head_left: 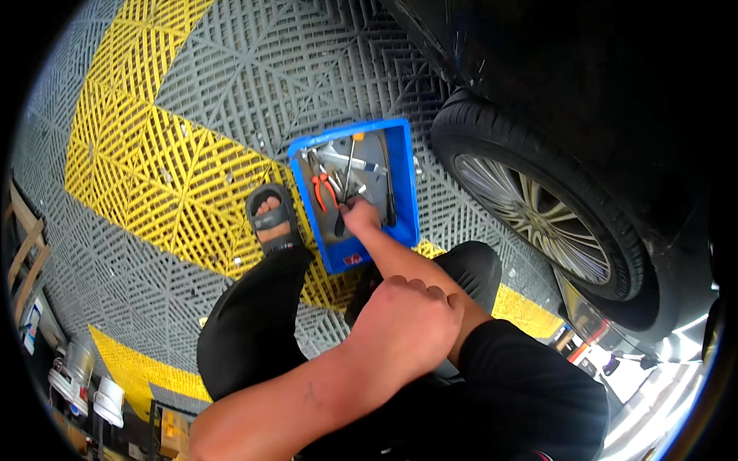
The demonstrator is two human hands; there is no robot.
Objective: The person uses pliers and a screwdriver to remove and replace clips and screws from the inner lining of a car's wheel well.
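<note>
A blue plastic bin (pixel 411 177) stands on the floor between my foot and a car wheel, with several hand tools inside. My right hand (pixel 361 216) reaches into its near part, fingers closed at a dark-handled tool (pixel 339 225) whose full shape is hidden. Just left of these fingers lie orange-handled pliers (pixel 324 192). A thin metal shaft (pixel 350 165) with an orange end points away from the hand, near a silver tool (pixel 354 161). Closer to me, my left hand (pixel 407 323) is a fist in front of my right forearm; its curled fingers hide whatever they may hold.
At the right is a car wheel (pixel 538 207) with a black tyre and silver spokes, below dark bodywork. My sandalled foot (pixel 270 219) rests left of the bin on yellow and grey grating (pixel 177 177). White containers (pixel 109 401) and a cardboard box (pixel 174 434) stand at lower left.
</note>
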